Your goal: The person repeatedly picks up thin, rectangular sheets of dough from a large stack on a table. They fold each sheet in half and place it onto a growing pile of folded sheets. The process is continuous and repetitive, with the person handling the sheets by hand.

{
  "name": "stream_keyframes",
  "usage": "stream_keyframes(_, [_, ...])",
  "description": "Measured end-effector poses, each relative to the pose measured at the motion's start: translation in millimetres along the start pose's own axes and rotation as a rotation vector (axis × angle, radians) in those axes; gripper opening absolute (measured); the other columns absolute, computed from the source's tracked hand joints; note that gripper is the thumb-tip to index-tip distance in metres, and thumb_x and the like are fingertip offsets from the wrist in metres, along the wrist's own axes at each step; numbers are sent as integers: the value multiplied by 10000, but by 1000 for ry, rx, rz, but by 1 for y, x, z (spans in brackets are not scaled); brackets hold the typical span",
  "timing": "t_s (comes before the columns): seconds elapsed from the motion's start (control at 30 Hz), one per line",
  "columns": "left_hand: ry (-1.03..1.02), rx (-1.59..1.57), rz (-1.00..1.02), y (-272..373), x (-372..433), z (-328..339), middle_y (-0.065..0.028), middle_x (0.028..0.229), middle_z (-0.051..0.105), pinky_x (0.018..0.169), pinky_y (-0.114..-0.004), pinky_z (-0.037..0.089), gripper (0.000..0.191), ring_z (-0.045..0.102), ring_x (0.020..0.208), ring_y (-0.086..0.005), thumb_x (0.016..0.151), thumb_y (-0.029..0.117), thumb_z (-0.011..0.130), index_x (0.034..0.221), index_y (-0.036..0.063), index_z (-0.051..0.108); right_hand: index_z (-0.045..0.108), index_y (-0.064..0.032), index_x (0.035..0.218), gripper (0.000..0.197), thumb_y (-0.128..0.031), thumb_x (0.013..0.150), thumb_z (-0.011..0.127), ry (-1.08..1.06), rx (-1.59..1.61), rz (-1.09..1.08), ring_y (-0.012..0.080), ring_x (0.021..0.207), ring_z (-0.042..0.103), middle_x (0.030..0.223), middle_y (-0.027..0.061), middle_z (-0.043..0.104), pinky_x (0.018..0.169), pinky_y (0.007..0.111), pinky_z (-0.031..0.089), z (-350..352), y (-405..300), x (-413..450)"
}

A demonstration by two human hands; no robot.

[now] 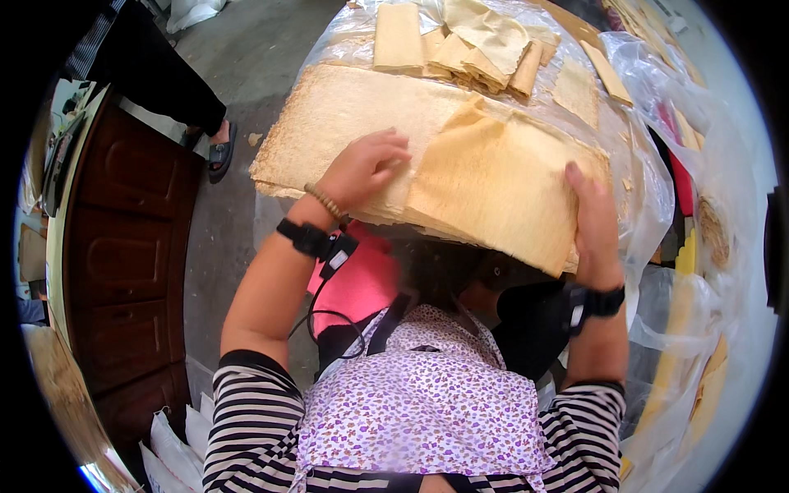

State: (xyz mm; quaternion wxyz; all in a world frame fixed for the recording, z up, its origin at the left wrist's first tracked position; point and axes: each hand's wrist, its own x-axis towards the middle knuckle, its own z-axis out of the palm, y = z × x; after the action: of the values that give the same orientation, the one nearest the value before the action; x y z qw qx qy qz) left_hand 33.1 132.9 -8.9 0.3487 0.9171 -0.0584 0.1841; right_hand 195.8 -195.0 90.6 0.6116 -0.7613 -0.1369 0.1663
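A wide stack of thin, tan, fibrous sheets (351,111) lies on a plastic-covered table before me. On its right half rests a yellower sheet (493,179), creased near its upper left corner. My left hand (370,163) is over the middle of the stack, fingers loosely curled and slightly blurred; whether it touches the sheets I cannot tell. My right hand (592,215) lies along the right edge of the yellower sheet, thumb on top; its fingers are partly hidden, so a grip cannot be made out.
Folded tan pieces (397,40) and scraps (487,61) lie behind the stack. Clear plastic sheeting (653,179) hangs at the right. A dark wooden cabinet (123,246) stands at the left, with white sacks (175,447) below. Another person's sandalled foot (220,145) is on the floor.
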Motion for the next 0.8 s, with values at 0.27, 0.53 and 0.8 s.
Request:
stream_keyframes(0.27, [64,47,-50,25,-30,6,-120,1311,625,1097,-437,422,305,492,1345,-343,783,80,745,1084,93,704,671,40,1144,372,-275,946,674,-211,118,218,146,827,687,987,101,725,734,288,556,18,-23,109])
stream_keyframes(0.53, [236,182,-141,40,-26,30,-103,1278,627,1071,-448,404,252,533,1276,-332,762,138,745,1007,124,685,702,34,1018,326,-280,935,675,-113,-295,-137,121,700,638,855,66,702,657,299,509,26,-54,81])
stream_keyframes(0.8, [285,227,-275,53,-21,42,-103,1299,609,1097,-470,359,251,502,1308,-324,776,137,707,1026,138,689,716,49,946,378,-322,961,648,152,-394,-339,80,746,595,820,44,685,667,296,482,29,-33,-55])
